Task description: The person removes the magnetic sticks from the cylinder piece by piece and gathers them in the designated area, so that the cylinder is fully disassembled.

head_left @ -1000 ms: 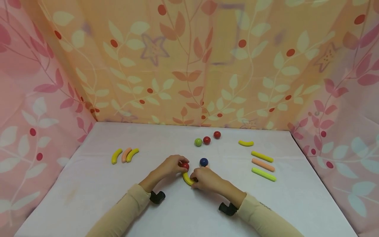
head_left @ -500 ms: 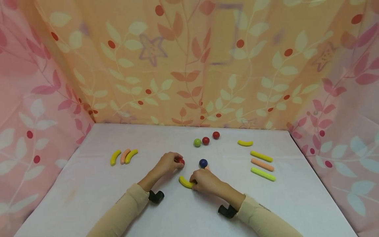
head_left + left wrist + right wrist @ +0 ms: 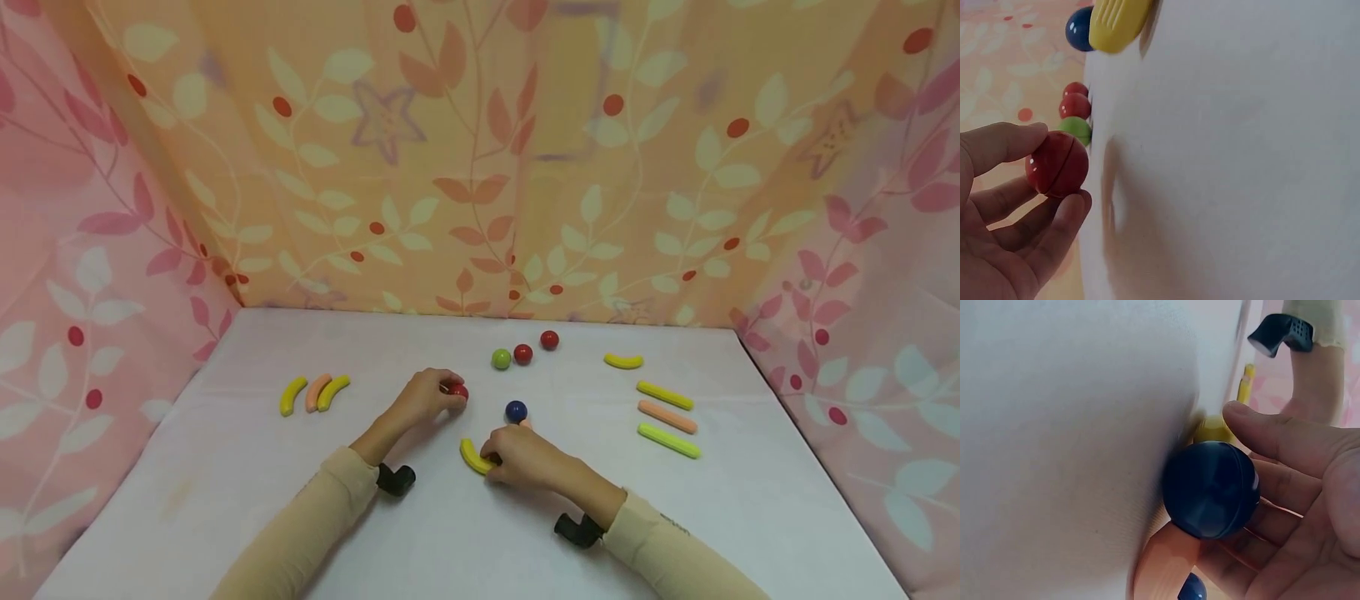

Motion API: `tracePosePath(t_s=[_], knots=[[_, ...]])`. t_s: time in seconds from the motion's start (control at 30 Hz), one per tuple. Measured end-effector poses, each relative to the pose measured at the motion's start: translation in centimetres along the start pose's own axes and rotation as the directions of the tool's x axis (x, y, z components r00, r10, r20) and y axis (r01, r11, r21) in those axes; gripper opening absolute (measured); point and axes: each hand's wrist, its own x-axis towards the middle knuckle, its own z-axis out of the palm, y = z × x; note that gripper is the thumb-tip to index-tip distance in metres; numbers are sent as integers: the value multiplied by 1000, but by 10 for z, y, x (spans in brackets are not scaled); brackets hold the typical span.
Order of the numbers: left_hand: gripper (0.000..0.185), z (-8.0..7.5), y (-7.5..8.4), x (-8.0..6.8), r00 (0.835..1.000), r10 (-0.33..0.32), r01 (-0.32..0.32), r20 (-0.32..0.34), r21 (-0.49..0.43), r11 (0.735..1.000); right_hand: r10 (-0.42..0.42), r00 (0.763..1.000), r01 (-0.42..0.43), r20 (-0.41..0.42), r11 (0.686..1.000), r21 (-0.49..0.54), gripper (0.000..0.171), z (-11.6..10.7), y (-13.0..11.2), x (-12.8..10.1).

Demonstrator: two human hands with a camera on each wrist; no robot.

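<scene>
My left hand (image 3: pixel 424 400) pinches a red ball (image 3: pixel 1058 164) between thumb and fingertips, raised off the table. My right hand (image 3: pixel 525 457) holds a blue ball (image 3: pixel 1211 489), mostly hidden in the head view, with the thumb above it and fingers behind. From that ball a yellow curved stick (image 3: pixel 472 456) extends leftwards, its grooved free end (image 3: pixel 1117 24) apart from the red ball. An orange-pink curved stick (image 3: pixel 1166 562) meets the same blue ball. At its far end appears a second blue ball (image 3: pixel 516 411), just beyond the right hand.
A green ball (image 3: pixel 501 359) and two red balls (image 3: pixel 523 354) lie at the back. Three curved sticks (image 3: pixel 294 396) lie far left. On the right are a yellow curved stick (image 3: pixel 623 361) and three straight sticks (image 3: pixel 667 417) on the white table (image 3: pixel 225 500).
My left hand has carried the red ball away from the yellow stick's end, first leftwards, then farther back. The right hand stays nearly in place; the yellow stick shifts slightly.
</scene>
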Motion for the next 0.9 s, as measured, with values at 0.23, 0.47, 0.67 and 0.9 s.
tracePosePath(t_s=[0.23,0.47,0.67,0.9], knots=[[36,-2,-3,21,999,8,-9,-34,-8,1000,-6,1000,6,-3,1000,-23,28,0,2,0],[36,1,-1,40,997,-26,23,-69,-38,999,-17,1000,17,0,1000,-3,26,1,2,-2],[36,5,3,58,996,-30,25,-82,-59,998,-40,999,39,-9,999,-20,26,0,3,-5],[37,6,8,73,995,-32,25,-93,-73,997,-41,999,41,-9,998,-38,27,-2,3,-4]])
